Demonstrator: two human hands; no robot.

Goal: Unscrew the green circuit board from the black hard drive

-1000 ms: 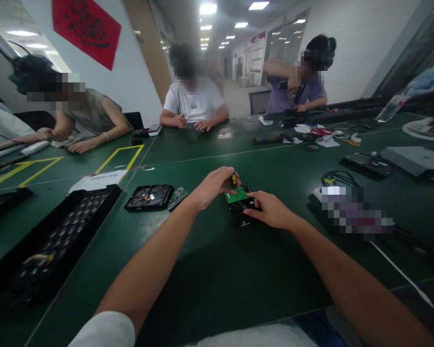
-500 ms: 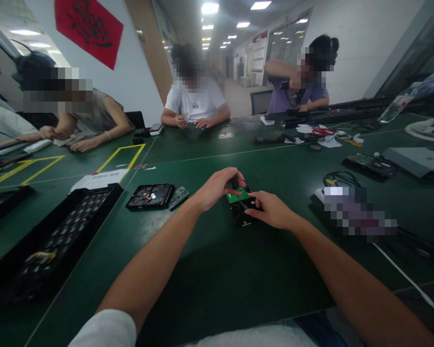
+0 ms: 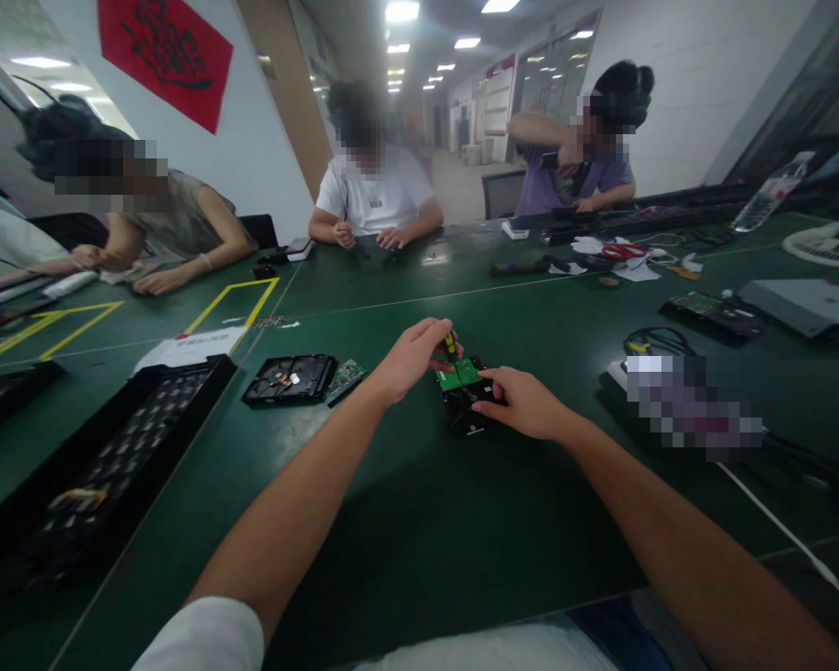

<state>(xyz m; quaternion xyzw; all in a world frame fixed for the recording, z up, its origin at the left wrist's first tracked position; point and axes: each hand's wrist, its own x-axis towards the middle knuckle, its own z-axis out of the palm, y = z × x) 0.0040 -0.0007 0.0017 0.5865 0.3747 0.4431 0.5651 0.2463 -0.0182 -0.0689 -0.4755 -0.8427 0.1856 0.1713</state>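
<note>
In front of me a hard drive [image 3: 463,410] lies on the green table, its green circuit board [image 3: 463,373] facing up. My left hand [image 3: 419,359] pinches a small screwdriver [image 3: 450,346] with a yellow and black handle, held roughly upright over the board. Whether its tip touches a screw is too small to tell. My right hand [image 3: 521,401] grips the drive's right side, thumb and index finger resting on it. Left of my left forearm are another black hard drive [image 3: 290,380] and a loose circuit board [image 3: 347,380].
A long black tray [image 3: 202,396] with small parts stretches along the left. On the right lie a pouch-like, partly blurred object [image 3: 692,405], a cable [image 3: 661,343], another drive [image 3: 713,315] and a grey box [image 3: 807,308]. Across the table sit several people, one in a white shirt [image 3: 378,191].
The fingers of my left hand have shifted around the screwdriver, and its yellow and black handle now shows. My right hand stays on the hard drive. The view has moved slightly.
</note>
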